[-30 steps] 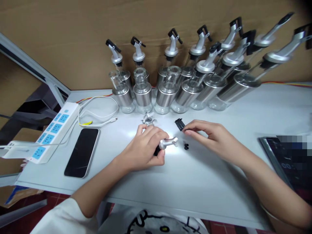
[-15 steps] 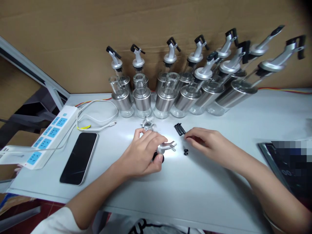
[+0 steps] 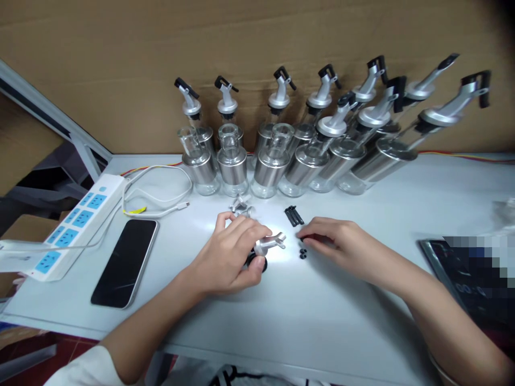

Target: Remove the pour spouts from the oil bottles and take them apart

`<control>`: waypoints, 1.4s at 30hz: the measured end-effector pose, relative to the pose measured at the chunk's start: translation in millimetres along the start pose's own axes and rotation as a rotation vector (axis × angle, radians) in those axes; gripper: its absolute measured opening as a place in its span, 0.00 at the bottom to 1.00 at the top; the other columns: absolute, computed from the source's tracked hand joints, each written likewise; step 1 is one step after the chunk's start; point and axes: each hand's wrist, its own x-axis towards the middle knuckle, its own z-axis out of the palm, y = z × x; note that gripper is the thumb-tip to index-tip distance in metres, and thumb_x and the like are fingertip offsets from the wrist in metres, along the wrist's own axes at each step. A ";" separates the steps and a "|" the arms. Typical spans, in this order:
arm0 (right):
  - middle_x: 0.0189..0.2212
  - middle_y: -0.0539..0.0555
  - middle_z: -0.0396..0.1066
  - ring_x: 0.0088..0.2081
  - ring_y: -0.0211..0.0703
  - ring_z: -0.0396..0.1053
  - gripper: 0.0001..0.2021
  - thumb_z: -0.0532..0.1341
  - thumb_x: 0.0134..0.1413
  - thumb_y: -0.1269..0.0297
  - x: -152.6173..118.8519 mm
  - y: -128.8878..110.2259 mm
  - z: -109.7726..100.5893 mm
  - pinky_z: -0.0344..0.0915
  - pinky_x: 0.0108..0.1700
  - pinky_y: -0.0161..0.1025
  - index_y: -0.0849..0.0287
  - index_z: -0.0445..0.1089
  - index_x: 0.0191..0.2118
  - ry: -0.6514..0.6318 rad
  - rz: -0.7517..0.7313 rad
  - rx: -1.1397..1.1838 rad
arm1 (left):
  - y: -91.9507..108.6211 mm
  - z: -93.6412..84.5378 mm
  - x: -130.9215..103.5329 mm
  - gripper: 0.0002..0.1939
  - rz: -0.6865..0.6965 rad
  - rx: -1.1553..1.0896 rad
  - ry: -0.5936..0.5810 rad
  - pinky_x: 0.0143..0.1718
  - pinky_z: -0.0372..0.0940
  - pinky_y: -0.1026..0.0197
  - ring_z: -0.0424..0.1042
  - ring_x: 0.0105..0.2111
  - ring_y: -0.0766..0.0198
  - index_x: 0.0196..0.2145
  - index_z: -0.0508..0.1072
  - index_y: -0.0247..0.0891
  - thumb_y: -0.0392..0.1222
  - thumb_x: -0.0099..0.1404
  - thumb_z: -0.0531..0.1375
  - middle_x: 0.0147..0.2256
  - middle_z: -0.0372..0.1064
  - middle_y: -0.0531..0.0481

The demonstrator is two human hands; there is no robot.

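Note:
My left hand point(image 3: 233, 252) is closed around a silver bottle pourer point(image 3: 269, 244), its forked spout end pointing right and its black stopper partly hidden under the thumb. To the right, my right hand point(image 3: 333, 241) pinches a small black piece point(image 3: 301, 238) between thumb and fingertips, close to the tabletop. Just below those fingertips lie small black plugs point(image 3: 303, 254). Several black pourer levers point(image 3: 294, 216) are lined up behind them. Beyond my left hand, loose silver pourer parts point(image 3: 241, 205) rest on the table.
Glass-and-steel bottles point(image 3: 270, 169) stand along the back, several topped with pourers and three in front uncapped. On the left are a phone point(image 3: 125, 264), a white cable point(image 3: 161, 213) and a power strip point(image 3: 76, 225). A dark display device point(image 3: 454, 273) lies at right.
My right hand has moved slightly left and down, its fingertips closing on a small black piece near the plugs. The left hand still holds the pourer. The view has shifted a little.

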 end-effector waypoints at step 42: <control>0.36 0.52 0.73 0.38 0.39 0.72 0.06 0.61 0.60 0.67 -5.4 -38.6 16.9 0.68 0.39 0.34 0.53 0.72 0.43 0.255 -0.258 0.299 | 8.0 3.9 1.0 0.09 0.016 0.048 -0.043 0.43 0.52 0.56 0.65 0.31 0.63 0.39 0.60 0.37 0.34 0.60 0.47 0.30 0.67 0.52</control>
